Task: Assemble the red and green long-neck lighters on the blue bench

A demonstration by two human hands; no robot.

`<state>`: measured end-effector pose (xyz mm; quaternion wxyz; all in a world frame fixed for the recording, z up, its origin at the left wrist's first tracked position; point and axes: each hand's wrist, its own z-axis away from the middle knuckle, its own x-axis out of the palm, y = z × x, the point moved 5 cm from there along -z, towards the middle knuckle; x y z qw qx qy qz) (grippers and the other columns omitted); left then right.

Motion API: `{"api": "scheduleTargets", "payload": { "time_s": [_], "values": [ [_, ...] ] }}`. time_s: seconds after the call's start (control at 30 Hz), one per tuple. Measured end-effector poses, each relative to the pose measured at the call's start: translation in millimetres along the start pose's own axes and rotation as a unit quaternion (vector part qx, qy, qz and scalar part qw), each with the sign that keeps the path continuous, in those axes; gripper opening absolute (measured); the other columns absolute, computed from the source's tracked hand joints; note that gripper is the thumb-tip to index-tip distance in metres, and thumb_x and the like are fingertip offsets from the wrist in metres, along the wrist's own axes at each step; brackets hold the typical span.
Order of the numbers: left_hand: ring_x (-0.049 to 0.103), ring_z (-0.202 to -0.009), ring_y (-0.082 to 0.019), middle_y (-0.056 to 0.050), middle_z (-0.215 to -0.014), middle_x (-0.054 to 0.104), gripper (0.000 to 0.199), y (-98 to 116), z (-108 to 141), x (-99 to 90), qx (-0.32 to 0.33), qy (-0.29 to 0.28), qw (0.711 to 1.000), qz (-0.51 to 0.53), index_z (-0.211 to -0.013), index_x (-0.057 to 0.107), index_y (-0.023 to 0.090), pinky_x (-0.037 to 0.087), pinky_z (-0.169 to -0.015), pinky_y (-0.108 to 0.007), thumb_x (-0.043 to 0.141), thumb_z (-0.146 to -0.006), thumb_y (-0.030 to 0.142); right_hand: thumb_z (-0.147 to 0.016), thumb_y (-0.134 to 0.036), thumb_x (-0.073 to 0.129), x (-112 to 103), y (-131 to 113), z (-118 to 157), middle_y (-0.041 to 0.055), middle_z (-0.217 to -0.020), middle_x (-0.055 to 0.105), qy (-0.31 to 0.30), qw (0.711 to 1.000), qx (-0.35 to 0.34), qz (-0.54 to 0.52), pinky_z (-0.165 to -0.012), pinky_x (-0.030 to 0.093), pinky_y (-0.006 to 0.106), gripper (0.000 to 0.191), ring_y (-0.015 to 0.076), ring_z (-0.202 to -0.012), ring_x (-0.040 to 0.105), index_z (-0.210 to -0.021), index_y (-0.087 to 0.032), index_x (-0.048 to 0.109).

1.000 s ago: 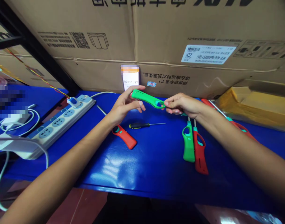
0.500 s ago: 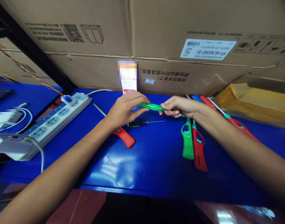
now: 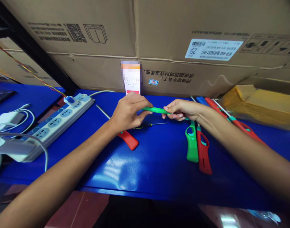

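Note:
Between both hands, above the blue table, is a green long-necked lighter, lying roughly level. My left hand is closed on its left end, thumb below and fingers above. My right hand pinches its right end; the part inside the fingers is hidden. Under my left wrist lies a red long-necked lighter, partly covered. A thin screwdriver rests behind my left fingers, its handle mostly hidden. Below my right wrist, a green lighter and a red lighter lie side by side.
More red lighters lie beyond my right forearm, by an opened cardboard box. A phone leans against the big carton. On the left are a power strip and a white charger with cable.
The green lighter has turned slightly in the hands, and my left thumb has pressed up against it. More of the screwdriver's handle is covered now. The view has shifted a little.

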<state>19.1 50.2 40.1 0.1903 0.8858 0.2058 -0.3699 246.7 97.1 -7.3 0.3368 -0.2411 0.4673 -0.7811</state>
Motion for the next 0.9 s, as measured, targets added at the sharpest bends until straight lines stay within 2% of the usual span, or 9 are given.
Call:
{"api": "scheduleTargets", "payload": {
  "time_s": [0.3, 0.47, 0.67, 0.77, 0.9],
  "values": [
    [0.073, -0.107, -0.027, -0.011, -0.117, 0.08, 0.022, -3, -2, 3.7, 0.012, -0.096, 0.995, -0.021, -0.122, 0.074, 0.021, 0.059, -0.094, -0.041, 0.061, -0.111, 0.034, -0.102, -0.031, 0.076, -1, 0, 1, -0.0047, -0.059, 0.048, 0.0, 1.0, -0.002, -0.002, -0.036, 0.019, 0.018, 0.025, 0.0048, -0.043, 0.022, -0.092, -0.009, 0.076],
    [0.074, -0.109, -0.027, -0.011, -0.118, 0.08, 0.026, -7, 0, 1.6, 0.021, -0.076, 0.997, -0.006, -0.126, 0.076, 0.02, 0.06, -0.096, -0.041, 0.056, -0.114, 0.031, -0.103, -0.028, 0.074, -4, 1, 1, -0.0039, -0.061, 0.049, 0.012, 1.0, 0.013, -0.013, -0.036, 0.018, 0.017, 0.022, 0.0044, -0.044, 0.021, -0.093, -0.008, 0.076],
    [0.077, -0.096, -0.026, -0.008, -0.105, 0.083, 0.027, -10, 4, 2.6, 0.004, -0.019, 0.999, -0.048, -0.123, 0.082, 0.023, 0.06, -0.089, -0.043, 0.059, -0.113, 0.034, -0.105, -0.028, 0.072, -3, 0, 3, -0.0041, -0.059, 0.048, 0.005, 1.0, 0.011, -0.014, -0.036, 0.02, 0.017, 0.023, 0.0049, -0.043, 0.023, -0.093, -0.008, 0.076],
    [0.078, -0.099, -0.026, -0.008, -0.108, 0.084, 0.026, -11, 3, 3.8, 0.006, -0.035, 0.998, -0.055, -0.123, 0.082, 0.023, 0.06, -0.091, -0.041, 0.061, -0.112, 0.032, -0.107, -0.028, 0.07, -4, 1, 3, -0.0036, -0.06, 0.049, 0.015, 1.0, 0.013, -0.013, -0.036, 0.021, 0.016, 0.025, 0.0047, -0.043, 0.023, -0.093, -0.008, 0.076],
    [0.078, -0.106, -0.025, -0.009, -0.119, 0.084, 0.023, -11, 1, 5.1, 0.016, -0.071, 0.997, -0.014, -0.125, 0.079, 0.018, 0.062, -0.093, -0.04, 0.062, -0.112, 0.025, -0.112, -0.032, 0.065, -5, -3, 5, -0.0023, -0.062, 0.05, 0.045, 0.999, -0.003, 0.014, -0.038, 0.028, 0.016, 0.034, 0.0047, -0.044, 0.025, -0.096, -0.006, 0.079]
  ]
}}
